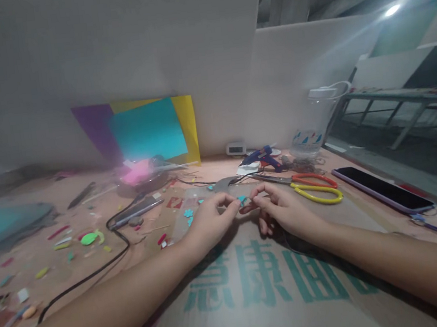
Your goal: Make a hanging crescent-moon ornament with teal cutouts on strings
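Between the fingertips of both hands is a small teal piece (242, 200), too small and blurred for its exact shape to show. My left hand (217, 215) pinches it from the left with thumb and forefinger. From the right, my right hand (282, 207) closes thumb and forefinger at its other side, the lower fingers curled beneath. Just left of my left hand lie teal flower-shaped cutouts (188, 213). Scissors (317, 188) with red and yellow handles lie beyond my right hand. Under both hands is a clear sheet with green printed characters (260, 275).
A blue glue gun (259, 157) rests at the back near a small white digital display (236, 148) and a clear lidded cup (308, 131). A phone (383, 189) lies right. Coloured sheets (149, 132) lean on the wall. A black cable (92, 274) crosses scattered scraps at left.
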`<state>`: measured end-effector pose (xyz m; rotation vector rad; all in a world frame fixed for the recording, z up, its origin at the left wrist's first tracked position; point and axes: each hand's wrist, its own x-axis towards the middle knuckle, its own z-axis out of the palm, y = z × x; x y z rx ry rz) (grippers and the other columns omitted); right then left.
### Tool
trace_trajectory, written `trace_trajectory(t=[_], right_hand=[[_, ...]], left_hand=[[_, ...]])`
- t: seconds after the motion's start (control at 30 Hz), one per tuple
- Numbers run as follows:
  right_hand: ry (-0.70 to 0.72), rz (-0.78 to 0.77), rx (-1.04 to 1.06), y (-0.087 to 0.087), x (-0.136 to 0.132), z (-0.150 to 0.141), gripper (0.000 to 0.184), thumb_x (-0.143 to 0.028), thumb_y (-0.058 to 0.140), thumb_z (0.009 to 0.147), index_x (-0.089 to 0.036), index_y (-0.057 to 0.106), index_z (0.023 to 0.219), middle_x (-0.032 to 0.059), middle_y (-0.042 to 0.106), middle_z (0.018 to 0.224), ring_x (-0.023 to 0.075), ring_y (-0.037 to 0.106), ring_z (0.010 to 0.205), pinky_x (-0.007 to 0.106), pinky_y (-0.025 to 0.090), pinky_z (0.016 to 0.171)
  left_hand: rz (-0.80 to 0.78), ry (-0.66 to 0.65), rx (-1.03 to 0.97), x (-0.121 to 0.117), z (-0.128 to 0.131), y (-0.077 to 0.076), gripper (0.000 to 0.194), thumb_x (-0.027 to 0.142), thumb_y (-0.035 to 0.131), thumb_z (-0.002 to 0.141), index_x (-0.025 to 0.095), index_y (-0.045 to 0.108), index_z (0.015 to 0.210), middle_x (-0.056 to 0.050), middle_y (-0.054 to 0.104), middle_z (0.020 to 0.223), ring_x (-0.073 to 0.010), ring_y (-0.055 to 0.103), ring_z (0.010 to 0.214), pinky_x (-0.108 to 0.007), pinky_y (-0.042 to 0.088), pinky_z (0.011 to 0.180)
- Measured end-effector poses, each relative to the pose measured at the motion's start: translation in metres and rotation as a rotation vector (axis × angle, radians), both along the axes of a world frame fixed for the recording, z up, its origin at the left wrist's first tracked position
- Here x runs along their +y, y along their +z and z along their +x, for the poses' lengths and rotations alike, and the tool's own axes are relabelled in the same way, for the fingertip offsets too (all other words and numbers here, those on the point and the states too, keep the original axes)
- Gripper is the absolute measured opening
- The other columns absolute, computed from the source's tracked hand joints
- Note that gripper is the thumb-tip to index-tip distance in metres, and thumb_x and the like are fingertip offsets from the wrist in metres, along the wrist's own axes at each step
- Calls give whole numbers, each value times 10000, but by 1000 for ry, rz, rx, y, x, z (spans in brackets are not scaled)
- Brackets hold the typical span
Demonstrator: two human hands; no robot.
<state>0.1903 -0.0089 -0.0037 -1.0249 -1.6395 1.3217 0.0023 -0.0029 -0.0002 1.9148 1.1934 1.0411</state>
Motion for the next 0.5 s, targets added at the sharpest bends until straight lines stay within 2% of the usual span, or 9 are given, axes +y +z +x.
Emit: trace_trajectory(t=[0.1, 0.17, 0.23, 0.33, 0.4, 0.5], right_hand=[[25, 7, -10, 2, -2, 0, 405, -499, 479, 928, -265, 391, 1246, -1, 693, 797, 111, 616, 450, 176, 391, 365], [66, -7, -29, 3, -2, 1, 428, -487, 475, 932, -248, 395, 1277, -27, 654, 673, 114, 603, 439, 181, 408, 382], [80, -20, -39, 2, -1, 1, 368, -490, 492, 922, -218, 453, 1167, -30, 638, 636, 107, 592, 431, 175, 406, 385], [15, -20, -21, 0, 0, 0, 313, -504, 532, 898, -210, 449, 968, 12, 695, 815, 89, 598, 446, 171, 405, 381], [-26, 3, -4, 1, -1, -1, 312, -501, 540, 896, -208, 435, 913, 28, 704, 903, 89, 613, 479, 175, 415, 393], [-52, 53, -12, 3, -4, -2, 303, -491, 530, 906, -197, 457, 891, 33, 698, 886, 99, 628, 528, 170, 394, 397]], left_hand=[[3, -9, 9, -1, 0, 1, 258, 363, 520, 857, 158, 624, 740, -33, 659, 779, -183, 583, 780, -274, 394, 710], [22, -24, 12, -1, 0, 1, 267, 376, 522, 856, 161, 628, 739, -32, 659, 777, -186, 584, 785, -276, 394, 717], [39, -30, 21, -2, -1, 1, 267, 380, 523, 856, 165, 634, 744, -28, 660, 781, -186, 585, 796, -275, 394, 728], [33, -22, 23, -2, -1, 0, 247, 360, 519, 860, 167, 626, 748, -18, 656, 785, -175, 581, 792, -263, 394, 725], [26, -17, 14, -2, -2, -1, 236, 351, 520, 860, 168, 617, 746, -9, 652, 780, -166, 577, 778, -252, 395, 710], [30, -3, 5, 0, -2, -2, 227, 342, 522, 861, 171, 617, 747, -2, 651, 776, -160, 577, 777, -243, 397, 708]])
